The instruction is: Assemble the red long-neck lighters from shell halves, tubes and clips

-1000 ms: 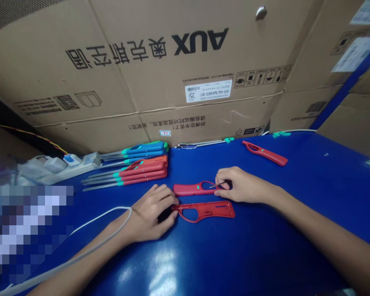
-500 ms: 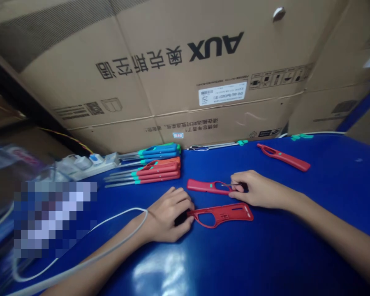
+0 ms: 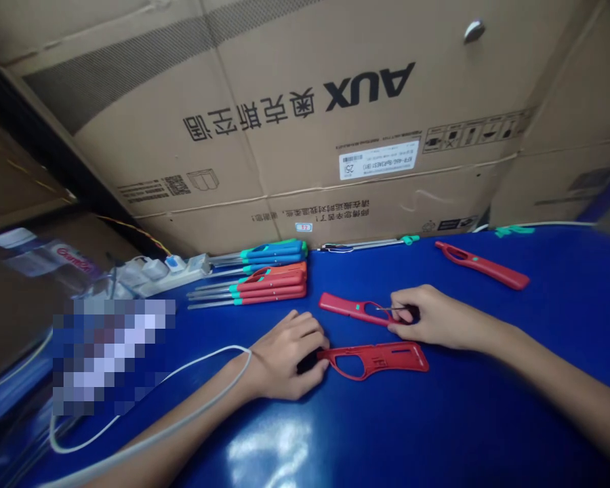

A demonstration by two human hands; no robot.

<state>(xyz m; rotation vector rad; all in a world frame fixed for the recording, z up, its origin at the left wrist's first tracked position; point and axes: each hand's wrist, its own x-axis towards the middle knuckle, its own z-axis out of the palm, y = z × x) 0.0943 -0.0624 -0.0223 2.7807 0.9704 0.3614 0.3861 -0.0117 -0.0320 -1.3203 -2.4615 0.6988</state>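
Cardboard wall (image 3: 285,169) closes the far edge of the blue table (image 3: 437,427); open room for moving lies on the near side. Hands are apart: left hand (image 3: 292,356) pinches the narrow left end of the near red shell (image 3: 409,361), right hand (image 3: 419,317) grips a thin metal rod (image 3: 383,310) at the far red shell (image 3: 343,306). Both shells lie mid-table, long axes running left to right, wide ends pointing right and left respectively.

Dim light leaves white glare on the blue tabletop (image 3: 396,434), and the outer edges blur.
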